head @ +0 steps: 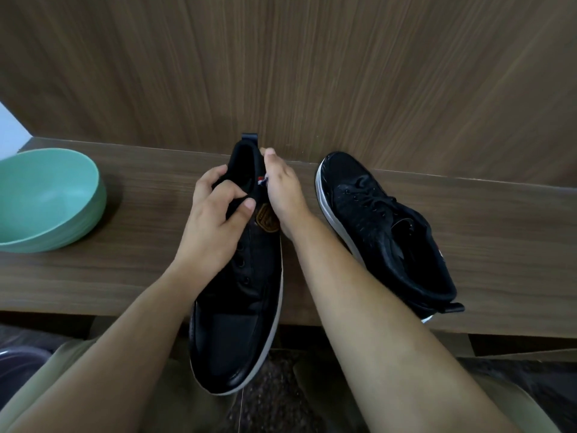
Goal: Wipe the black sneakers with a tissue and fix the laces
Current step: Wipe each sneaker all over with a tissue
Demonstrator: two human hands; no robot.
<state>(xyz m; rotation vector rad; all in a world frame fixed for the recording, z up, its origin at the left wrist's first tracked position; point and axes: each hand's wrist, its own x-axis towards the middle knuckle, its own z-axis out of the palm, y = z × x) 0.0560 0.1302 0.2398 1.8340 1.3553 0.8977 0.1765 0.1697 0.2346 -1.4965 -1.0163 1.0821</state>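
Note:
A black sneaker with a white sole (237, 323) lies in the middle, its toe hanging over the bench's near edge toward me and its heel against the wall. My left hand (215, 214) grips the tongue and collar on its left side, thumb across the black fabric. My right hand (281, 185) holds the collar's right side, fingers curled at the rim. A brown badge shows on the tongue between my hands. The second black sneaker (384, 232) lies to the right on the bench, toe pointing away, laces loose. No tissue is in view.
A mint green bowl (78, 207) stands on the wooden bench (131, 270) at the left. A wood-grain wall (312, 73) rises right behind the bench. My knees and a dark patterned floor lie below the bench edge.

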